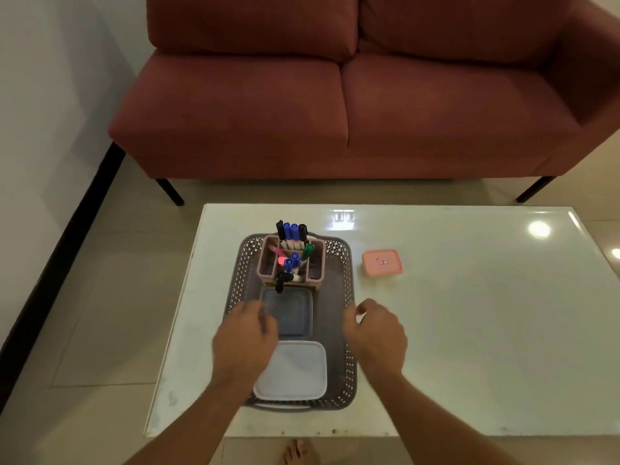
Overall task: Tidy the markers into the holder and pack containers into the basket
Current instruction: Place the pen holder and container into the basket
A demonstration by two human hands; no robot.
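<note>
Pink container (382, 262) lies on the worktop (469, 347) right of the basket's (347, 283) far end; the right hand (377, 333), beside the basket's right rim, is nearer, grip loosely curled, empty.

The scene is lit dimly and warmly from overhead, round lamp glare is thrown back by the glossy table (469, 347) near its far right corner, only soft shadows are cast, the left hand (246, 340) is smeared by motion, and straight lines are bowed towards the frame's edges.
</note>
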